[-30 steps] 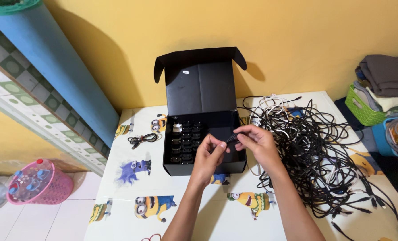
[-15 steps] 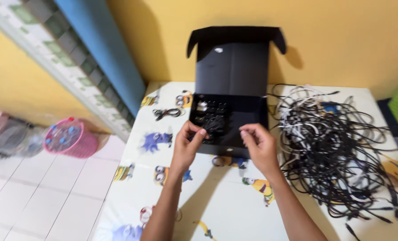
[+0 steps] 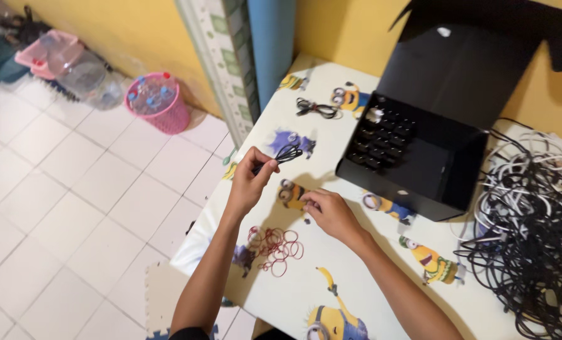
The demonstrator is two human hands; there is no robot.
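A second ago both hands were held together over the black box (image 3: 419, 157), with a thin cable pinched between them. Now the hands have been moved near and to the left, away from the box. The view has been swung left too, so more of the tiled floor (image 3: 60, 208) is seen. It looks as if the cable has been wound up and is ready to be tied.

The small coiled cable (image 3: 285, 153) is pinched in the left hand (image 3: 251, 181), between thumb and fingers. The loops stick out on the far side of the hand, just above the table (image 3: 356, 277). So the cable is right in the grip, not beside it.

The right hand (image 3: 329, 212) is held low on the table, curled, with nothing clearly held in it. Its fingertips are pointed left. The red rubber bands (image 3: 275, 245) are lying just near of it, close but not touched.

Another tied cable (image 3: 317, 108) is lying far on the table, left of the box. A big tangle of cables (image 3: 533, 220) is piled on the right. A pink basket (image 3: 157, 101) is on the floor, far left.
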